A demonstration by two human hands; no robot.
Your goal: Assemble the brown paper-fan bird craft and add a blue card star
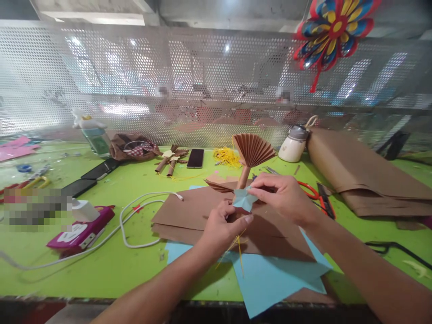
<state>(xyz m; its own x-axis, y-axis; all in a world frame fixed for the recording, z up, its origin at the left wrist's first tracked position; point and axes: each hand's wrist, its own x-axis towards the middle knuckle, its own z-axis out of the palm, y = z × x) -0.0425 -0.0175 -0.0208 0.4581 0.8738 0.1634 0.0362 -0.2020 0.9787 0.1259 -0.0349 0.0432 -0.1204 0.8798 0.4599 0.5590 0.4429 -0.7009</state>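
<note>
A pale blue paper piece (pixel 244 200) is being pinched by the right hand's (pixel 281 195) nearly closed fingers, while a brown paper craft (pixel 254 153) is being held in the left hand's (pixel 225 223) curled fingers

Steadying brown paper tube (pixel 243 177), pleated fan (pixel 255 150) atop, with left hand (pixel 225 221); pinching light-blue paper shape (pixel 243 200) against it with right hand (pixel 281 194); brown sheets (pixel 189 208) under both hands.

Your work surface is a green table (pixel 111 270). Directly on it lie a black phone (pixel 195 158), yellow strands (pixel 227 156), a white-and-grey jar (pixel 293 145) and a magenta power strip (pixel 81 229).
</note>
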